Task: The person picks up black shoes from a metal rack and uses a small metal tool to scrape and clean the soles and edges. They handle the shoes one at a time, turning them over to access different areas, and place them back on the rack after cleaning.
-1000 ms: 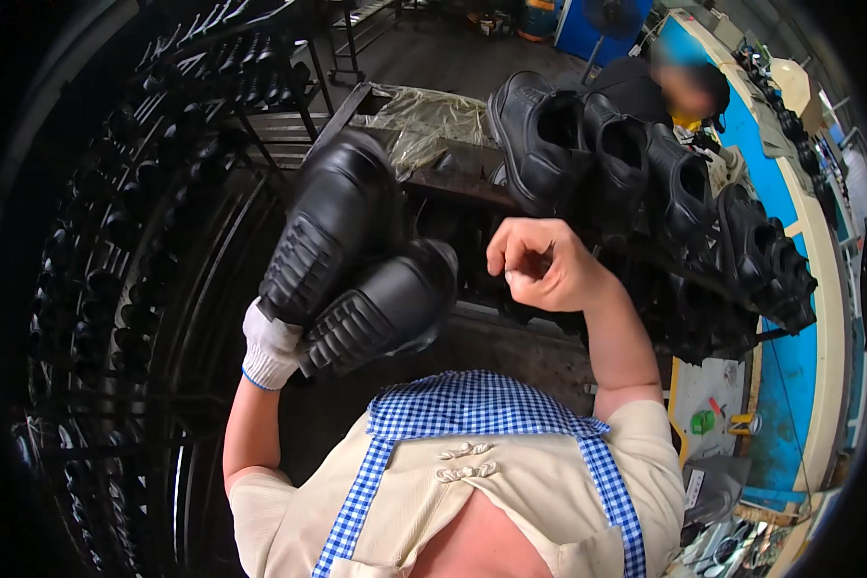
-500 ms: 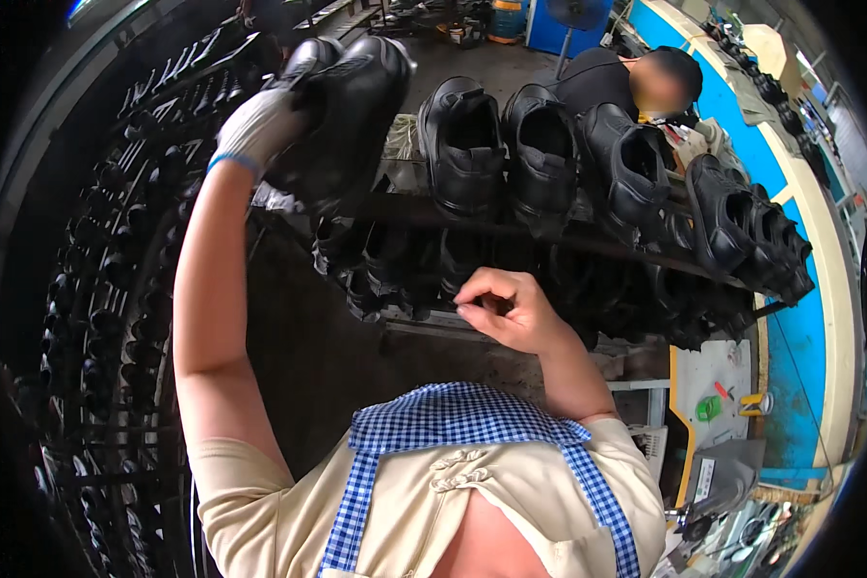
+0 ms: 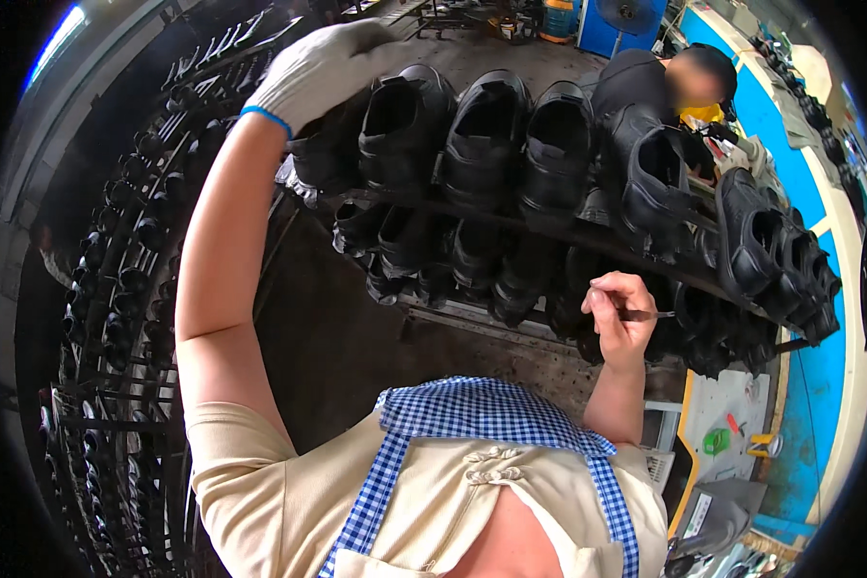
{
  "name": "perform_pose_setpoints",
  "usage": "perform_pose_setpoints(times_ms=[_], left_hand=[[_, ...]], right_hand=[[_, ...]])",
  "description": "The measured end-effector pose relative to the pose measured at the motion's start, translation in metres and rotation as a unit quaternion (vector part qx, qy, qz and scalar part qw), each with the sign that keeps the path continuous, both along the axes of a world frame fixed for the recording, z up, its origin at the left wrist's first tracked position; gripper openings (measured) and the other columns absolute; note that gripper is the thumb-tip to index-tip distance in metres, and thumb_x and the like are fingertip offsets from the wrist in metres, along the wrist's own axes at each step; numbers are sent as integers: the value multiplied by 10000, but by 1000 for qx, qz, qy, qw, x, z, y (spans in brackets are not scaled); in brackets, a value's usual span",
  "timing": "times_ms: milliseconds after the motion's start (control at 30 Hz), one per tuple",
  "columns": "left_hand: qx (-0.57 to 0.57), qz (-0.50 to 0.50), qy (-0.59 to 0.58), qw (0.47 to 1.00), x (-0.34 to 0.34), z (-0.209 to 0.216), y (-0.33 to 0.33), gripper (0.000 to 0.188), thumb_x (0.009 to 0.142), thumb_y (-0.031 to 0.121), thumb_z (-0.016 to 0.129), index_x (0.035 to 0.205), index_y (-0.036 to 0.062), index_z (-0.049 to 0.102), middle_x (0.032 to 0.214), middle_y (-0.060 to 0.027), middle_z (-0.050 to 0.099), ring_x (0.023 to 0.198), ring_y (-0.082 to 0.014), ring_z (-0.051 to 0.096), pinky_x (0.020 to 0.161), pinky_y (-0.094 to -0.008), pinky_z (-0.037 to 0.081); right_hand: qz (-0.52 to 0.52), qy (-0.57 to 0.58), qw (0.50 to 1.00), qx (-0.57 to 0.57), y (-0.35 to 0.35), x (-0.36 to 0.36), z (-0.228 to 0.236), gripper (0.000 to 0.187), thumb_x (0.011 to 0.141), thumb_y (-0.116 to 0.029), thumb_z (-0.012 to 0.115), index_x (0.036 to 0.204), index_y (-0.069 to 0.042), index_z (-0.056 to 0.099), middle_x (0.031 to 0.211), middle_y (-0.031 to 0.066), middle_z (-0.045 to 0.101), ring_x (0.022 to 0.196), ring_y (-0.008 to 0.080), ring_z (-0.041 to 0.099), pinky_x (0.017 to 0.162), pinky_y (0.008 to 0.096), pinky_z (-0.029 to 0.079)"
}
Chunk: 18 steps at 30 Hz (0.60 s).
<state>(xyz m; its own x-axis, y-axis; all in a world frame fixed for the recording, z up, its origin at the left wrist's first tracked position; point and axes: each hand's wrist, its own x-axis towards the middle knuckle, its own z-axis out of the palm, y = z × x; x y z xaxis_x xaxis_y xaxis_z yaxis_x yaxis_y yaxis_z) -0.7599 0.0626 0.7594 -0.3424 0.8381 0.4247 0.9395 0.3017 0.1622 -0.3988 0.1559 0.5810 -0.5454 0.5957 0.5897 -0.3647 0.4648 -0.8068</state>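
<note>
My left hand, in a white glove with a blue cuff, is over the left end of the upper rack bar. Its fingers stretch to the right, and I see nothing held in them. Just below it stands a black shoe, partly hidden by the glove, beside another black shoe. My bare right hand is closed on a slim tool with a dark handle and a thin metal tip. It is in front of the lower row of shoes.
More black shoes line the rack's upper bar toward the right. A tall rack of dark shoes stands at my left. Another person in dark clothes is beyond the rack. A green container sits on a table at right.
The pair of black shoes my left hand held now stands on the upper bar's left end, and the hand has let go. My right hand has moved right, and its tool now shows.
</note>
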Motion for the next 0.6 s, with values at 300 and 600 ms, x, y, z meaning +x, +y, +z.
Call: perform_pose_setpoints(times_ms=[300, 600], left_hand=[[-325, -3, -48, 945, 112, -14, 113, 997, 727, 866, 419, 966, -69, 668, 737, -222, 637, 718, -300, 670, 642, -420, 512], [-241, -71, 9, 968, 98, -53, 86, 233, 795, 209, 664, 918, 12, 686, 745, -222, 635, 724, -362, 648, 641, -445, 510]], right_hand=[[26, 18, 999, 13, 11, 11, -9, 95, 869, 17, 642, 958, 1, 611, 735, 56, 637, 570, 57, 548, 507, 191, 412], [39, 16, 999, 6, 21, 43, -10, 76, 876, 28, 627, 946, 3, 640, 682, 8, 589, 526, 11, 467, 463, 184, 327]])
